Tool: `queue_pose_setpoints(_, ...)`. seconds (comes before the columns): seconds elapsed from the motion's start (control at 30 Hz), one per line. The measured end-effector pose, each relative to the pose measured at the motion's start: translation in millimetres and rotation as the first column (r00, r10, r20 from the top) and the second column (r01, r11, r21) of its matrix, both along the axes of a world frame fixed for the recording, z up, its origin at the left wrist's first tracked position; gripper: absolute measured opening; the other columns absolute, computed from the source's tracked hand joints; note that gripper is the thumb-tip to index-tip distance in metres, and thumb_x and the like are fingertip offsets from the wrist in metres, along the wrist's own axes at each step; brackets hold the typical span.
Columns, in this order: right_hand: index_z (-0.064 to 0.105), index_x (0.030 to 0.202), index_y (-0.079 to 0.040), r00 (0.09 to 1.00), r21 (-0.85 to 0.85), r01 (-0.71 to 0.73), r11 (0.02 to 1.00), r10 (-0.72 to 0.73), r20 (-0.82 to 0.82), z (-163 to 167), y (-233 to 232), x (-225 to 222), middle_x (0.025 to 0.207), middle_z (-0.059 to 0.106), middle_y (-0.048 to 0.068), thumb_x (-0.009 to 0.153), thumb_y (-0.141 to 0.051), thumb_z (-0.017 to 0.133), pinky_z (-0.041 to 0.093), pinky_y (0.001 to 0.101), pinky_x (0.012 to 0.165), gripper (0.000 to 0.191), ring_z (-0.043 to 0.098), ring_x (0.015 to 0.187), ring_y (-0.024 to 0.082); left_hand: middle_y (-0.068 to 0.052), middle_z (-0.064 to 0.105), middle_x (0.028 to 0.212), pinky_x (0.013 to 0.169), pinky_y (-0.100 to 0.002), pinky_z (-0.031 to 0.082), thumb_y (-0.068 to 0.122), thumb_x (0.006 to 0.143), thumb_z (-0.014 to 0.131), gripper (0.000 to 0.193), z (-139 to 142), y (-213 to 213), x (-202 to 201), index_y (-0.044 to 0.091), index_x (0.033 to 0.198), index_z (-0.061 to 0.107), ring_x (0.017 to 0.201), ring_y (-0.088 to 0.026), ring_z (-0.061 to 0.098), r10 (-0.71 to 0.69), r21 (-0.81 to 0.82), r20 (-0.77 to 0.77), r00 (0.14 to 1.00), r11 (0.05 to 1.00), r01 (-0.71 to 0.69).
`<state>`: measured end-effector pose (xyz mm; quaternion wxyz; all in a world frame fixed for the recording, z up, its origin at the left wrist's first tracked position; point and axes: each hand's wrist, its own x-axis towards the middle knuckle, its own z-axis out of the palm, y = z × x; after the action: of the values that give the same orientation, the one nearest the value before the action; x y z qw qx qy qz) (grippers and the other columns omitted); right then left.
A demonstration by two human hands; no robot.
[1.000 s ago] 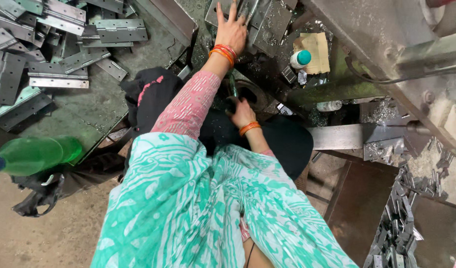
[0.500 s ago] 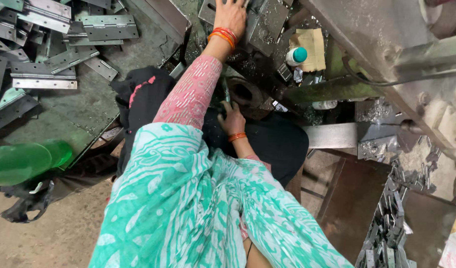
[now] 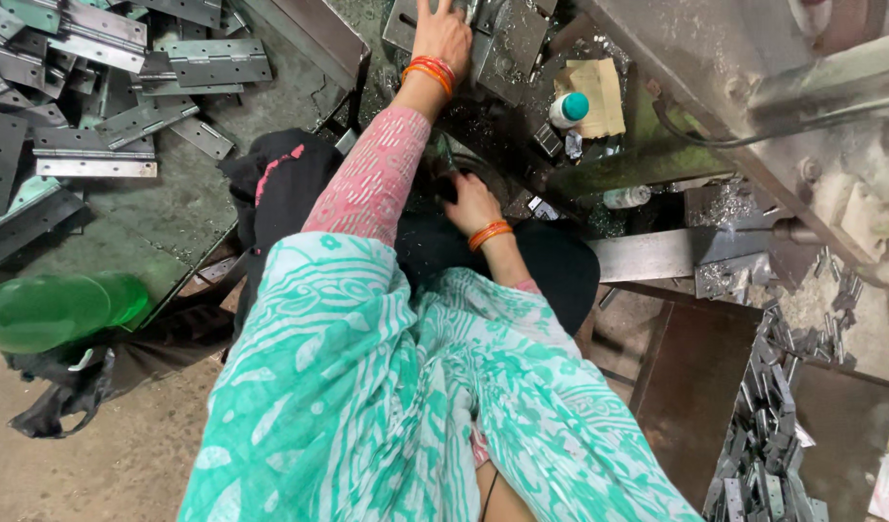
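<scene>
A green plastic bottle (image 3: pixel 53 311) lies far left, cut off by the edge. The left hand (image 3: pixel 444 34) presses flat, fingers cropped, on a grey metal plate (image 3: pixel 507 48). The right hand (image 3: pixel 471 201) curls around something dark; its grip is unclear.

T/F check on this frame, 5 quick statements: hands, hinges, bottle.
1. The left hand rests on a grey metal plate at the top of the view. True.
2. The right hand is stretched out over the hinge pile. False: it is down low in the dark area close to the body, well apart from the pile.
3. Flat metal hinges lie heaped at upper left. True.
4. A red bottle stands upright by the hinges. False: the bottle is green and lies on its side at the left edge.
5. Both wrists carry orange bangles. True.
</scene>
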<state>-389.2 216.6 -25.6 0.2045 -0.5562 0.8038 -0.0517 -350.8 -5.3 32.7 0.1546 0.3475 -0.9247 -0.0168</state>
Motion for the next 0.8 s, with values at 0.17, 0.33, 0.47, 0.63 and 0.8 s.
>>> queue_pose_setpoints(0.17, 0.068, 0.124, -0.013, 0.999, 0.068, -0.019, 0.997, 0.021, -0.024, 15.2, -13.9, -5.8, 0.117, 0.066, 0.023, 0.085, -0.035, 0.072, 0.054, 0.0523, 0.091, 0.045, 0.065, 0.109, 0.044, -0.008, 0.072, 0.11, 0.11, -0.073, 0.013, 0.024, 0.083, 0.06, 0.033, -16.0, 33.8, 31.9, 0.009, 0.106, 0.079, 0.133, -0.034, 0.044, -0.014, -0.141, 0.042, 0.999, 0.99, 0.02)
queue_pose_setpoints(0.33, 0.069, 0.122, -0.013, 1.0, 0.052, 0.015, 0.999, -0.014, -0.013, 24.6, -12.0, 3.5, 0.117, 0.066, 0.023, 0.084, -0.034, 0.072, 0.054, 0.0519, 0.089, 0.043, 0.065, 0.106, 0.045, -0.007, 0.069, 0.124, 0.125, -0.067, 0.011, 0.022, 0.103, 0.056, 0.027, -39.4, 63.2, 69.3, 0.007, 0.109, 0.079, 0.143, -0.034, 0.041, -0.098, -0.06, -0.079, 0.992, 0.994, 0.093)
queue_pose_setpoints(0.47, 0.071, 0.122, -0.017, 1.0, 0.009, 0.009, 1.0, -0.009, 0.004, 28.9, -10.3, 4.1, 0.114, 0.068, 0.021, 0.083, -0.035, 0.071, 0.054, 0.0525, 0.088, 0.043, 0.065, 0.107, 0.043, -0.009, 0.066, 0.128, 0.121, -0.065, 0.014, 0.024, 0.098, 0.057, 0.029, -51.5, 62.0, 69.8, 0.008, 0.109, 0.078, 0.141, -0.035, 0.04, -0.102, -0.282, -0.166, 0.981, 0.958, 0.052)
queue_pose_setpoints(0.63, 0.066, 0.126, -0.01, 0.996, -0.127, -0.015, 0.992, 0.026, 0.082, 28.4, -7.2, -0.3, 0.12, 0.07, 0.021, 0.086, -0.04, 0.071, 0.053, 0.049, 0.094, 0.05, 0.065, 0.113, 0.041, -0.009, 0.067, 0.127, 0.119, -0.062, 0.021, 0.024, 0.1, 0.058, 0.026, -45.6, 50.7, 63.1, 0.006, 0.099, 0.077, 0.139, -0.035, 0.044, -0.166, -0.221, -0.183, 0.969, 0.967, 0.124)
queue_pose_setpoints(0.8, 0.063, 0.135, -0.007, 0.979, -0.3, -0.017, 0.954, 0.077, 0.189, 33.3, -11.5, -11.7, 0.124, 0.069, 0.024, 0.097, -0.034, 0.072, 0.053, 0.0447, 0.099, 0.048, 0.067, 0.116, 0.039, -0.008, 0.067, 0.129, 0.119, -0.056, 0.029, 0.018, 0.095, 0.064, 0.02, -31.7, 61.2, 71.5, 0.007, 0.108, 0.076, 0.132, -0.031, 0.049, -0.215, -0.256, -0.404, 0.889, 0.96, 0.116)
